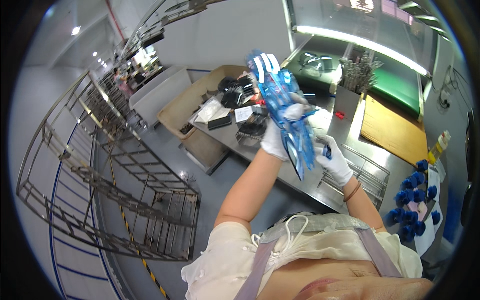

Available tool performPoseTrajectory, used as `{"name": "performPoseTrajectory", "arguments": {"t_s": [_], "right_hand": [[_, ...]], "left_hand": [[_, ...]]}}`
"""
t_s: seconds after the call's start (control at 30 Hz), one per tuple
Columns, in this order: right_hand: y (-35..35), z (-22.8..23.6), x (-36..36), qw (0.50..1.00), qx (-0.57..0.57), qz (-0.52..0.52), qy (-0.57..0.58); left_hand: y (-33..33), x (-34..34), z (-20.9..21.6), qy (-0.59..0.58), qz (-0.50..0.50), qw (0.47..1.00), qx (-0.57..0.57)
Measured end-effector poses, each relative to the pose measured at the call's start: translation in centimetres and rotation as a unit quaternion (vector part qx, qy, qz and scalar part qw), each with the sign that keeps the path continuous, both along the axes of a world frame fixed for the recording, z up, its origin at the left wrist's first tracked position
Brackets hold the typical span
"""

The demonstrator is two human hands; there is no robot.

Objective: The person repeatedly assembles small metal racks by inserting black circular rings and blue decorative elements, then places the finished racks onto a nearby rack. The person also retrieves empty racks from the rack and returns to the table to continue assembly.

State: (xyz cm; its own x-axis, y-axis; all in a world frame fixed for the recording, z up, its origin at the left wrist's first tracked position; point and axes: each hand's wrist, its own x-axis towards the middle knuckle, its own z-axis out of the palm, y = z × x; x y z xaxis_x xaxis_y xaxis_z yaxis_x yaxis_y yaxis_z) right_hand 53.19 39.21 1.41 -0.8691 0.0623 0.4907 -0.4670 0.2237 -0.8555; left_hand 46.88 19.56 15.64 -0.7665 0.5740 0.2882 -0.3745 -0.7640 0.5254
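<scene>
Both of my hands wear white gloves. My left hand (pixel 274 140) is raised over the metal worktable, with its fingers wrapped round a long, glossy, see-through blue piece (pixel 275 92). Motion blurs this piece; it may be several blue pieces held together. Its narrow end points down toward me, and its wide end leans away to the upper left. Close to the lower end, my right hand (pixel 337 163) is closed with thumb and fingers together on a small dark blue thing (pixel 326 151). Its kind is too small to make out.
A wire rack (pixel 365 170) lies on the metal worktable (pixel 320 192) beside a brown cardboard sheet (pixel 392 127). Several dark blue pieces (pixel 410 200) and a yellow bottle (pixel 439 146) are at the right. A beige bin (pixel 175 107) stands behind; a metal frame cart (pixel 165 215) is left.
</scene>
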Motion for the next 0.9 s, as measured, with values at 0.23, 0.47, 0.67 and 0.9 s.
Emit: {"name": "performPoseTrajectory", "arguments": {"t_s": [0.23, 0.47, 0.67, 0.9], "right_hand": [[-3.1, 0.7, 0.4, 0.832, -0.431, 0.166, -0.307], [2.7, -0.5, -0.4, 1.000, 0.016, 0.009, 0.009], [1.5, -7.2, -3.8, 0.966, 0.004, 0.042, -0.253], [2.1, -0.4, -0.4, 0.832, 0.520, -0.120, 0.152]], "left_hand": [[4.9, 1.0, -5.1, 0.107, 0.036, 0.966, -0.232], [0.1, -0.3, -2.0, 0.013, -0.050, 0.989, -0.136], [4.3, 3.0, -5.7, 0.001, 0.075, 0.980, -0.186], [-2.6, 0.6, -5.8, 0.016, -0.056, 0.989, -0.136]]}}
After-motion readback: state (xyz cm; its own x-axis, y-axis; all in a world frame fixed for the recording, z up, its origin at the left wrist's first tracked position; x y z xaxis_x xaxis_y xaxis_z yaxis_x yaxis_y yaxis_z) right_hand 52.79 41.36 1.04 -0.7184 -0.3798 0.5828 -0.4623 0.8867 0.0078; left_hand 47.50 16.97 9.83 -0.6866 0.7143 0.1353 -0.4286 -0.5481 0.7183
